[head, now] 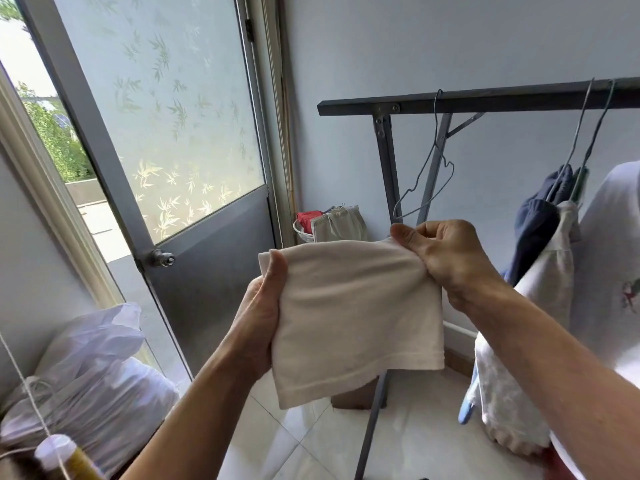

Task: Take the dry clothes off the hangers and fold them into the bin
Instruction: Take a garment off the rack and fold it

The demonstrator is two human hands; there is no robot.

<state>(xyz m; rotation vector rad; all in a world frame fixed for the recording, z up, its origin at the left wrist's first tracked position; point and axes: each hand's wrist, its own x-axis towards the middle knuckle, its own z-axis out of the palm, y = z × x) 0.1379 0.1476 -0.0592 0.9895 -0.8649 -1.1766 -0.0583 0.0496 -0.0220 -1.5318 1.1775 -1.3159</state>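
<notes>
I hold a folded cream garment (353,313) in mid-air in front of me. My left hand (259,306) grips its left edge, thumb on top. Pinching its upper right corner is my right hand (446,254). Behind them an empty wire hanger (426,181) hangs from the dark rail of the drying rack (485,98). At the right, two more hangers carry a navy garment (540,216) and a pale patterned garment (540,306). A white basket (301,230) with red and cream cloth in it stands on the floor by the wall, behind the held garment.
A metal door with frosted glass (180,133) stands open at the left. White plastic bags (93,386) lie at the lower left, with a string across them. A white shirt (613,271) fills the right edge. The rack's leg (374,420) slants over the white tiled floor.
</notes>
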